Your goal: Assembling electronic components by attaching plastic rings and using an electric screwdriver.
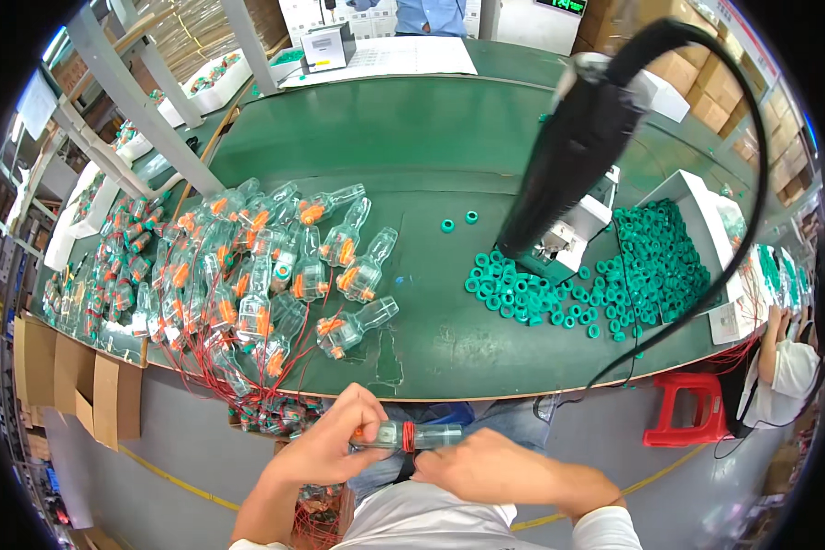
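Observation:
In front of my body, over the table's near edge, I hold a clear plastic bottle-shaped housing roughly level. Red wire is wrapped round its middle. My left hand is closed round the left end, where a bit of orange shows between the fingers. Just below and right of the wrapped turns, my right hand is closed, its fingertips at the wire; its grip is partly hidden. On the table to the left lies a heap of similar clear housings with orange parts inside and red wires trailing off the edge.
Loose green rings spread across the right of the green table, beside a white box full of them. A black cylindrical tool with a looping cable stands over a small machine. A red stool and another person are at right.

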`<state>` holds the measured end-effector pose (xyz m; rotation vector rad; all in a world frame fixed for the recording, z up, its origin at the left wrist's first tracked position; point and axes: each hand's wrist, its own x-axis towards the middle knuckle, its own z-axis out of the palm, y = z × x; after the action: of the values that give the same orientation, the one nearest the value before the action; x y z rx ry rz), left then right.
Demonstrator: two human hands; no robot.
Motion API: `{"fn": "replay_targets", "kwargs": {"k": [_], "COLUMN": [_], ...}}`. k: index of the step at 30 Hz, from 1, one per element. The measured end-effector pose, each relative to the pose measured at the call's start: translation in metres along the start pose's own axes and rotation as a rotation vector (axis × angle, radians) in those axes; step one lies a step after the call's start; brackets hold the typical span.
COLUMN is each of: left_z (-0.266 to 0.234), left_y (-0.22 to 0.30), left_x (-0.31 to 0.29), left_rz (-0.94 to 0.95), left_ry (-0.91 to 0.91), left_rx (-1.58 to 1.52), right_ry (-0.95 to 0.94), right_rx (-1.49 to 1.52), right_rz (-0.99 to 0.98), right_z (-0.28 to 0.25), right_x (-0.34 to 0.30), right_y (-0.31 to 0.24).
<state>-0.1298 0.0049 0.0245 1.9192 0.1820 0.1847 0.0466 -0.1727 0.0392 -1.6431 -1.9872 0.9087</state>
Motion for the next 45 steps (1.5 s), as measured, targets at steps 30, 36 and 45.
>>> {"fn": "replay_targets", "kwargs": {"k": [30,36,45], "left_z": [0.101,0.095,0.086], "left_y": [-0.039,-0.029,-0.025], "left_x": [0.055,0.060,0.051], "left_rz": [-0.248,-0.262,-0.276], "left_ry": [0.492,0.517,0.298], "left_rx": [-1.093,-1.108,-0.631], "right_ry": [1.239,0.885,0.589], "right_rx": [0.829,-0.093,-0.281], "right_rz": [0.331,0.253,0.248], "right_z": [0.070,0.049,0.010], "right_x": [0.022,0.008,-0.025], "right_y": [0.043,0.018,0.019]}}
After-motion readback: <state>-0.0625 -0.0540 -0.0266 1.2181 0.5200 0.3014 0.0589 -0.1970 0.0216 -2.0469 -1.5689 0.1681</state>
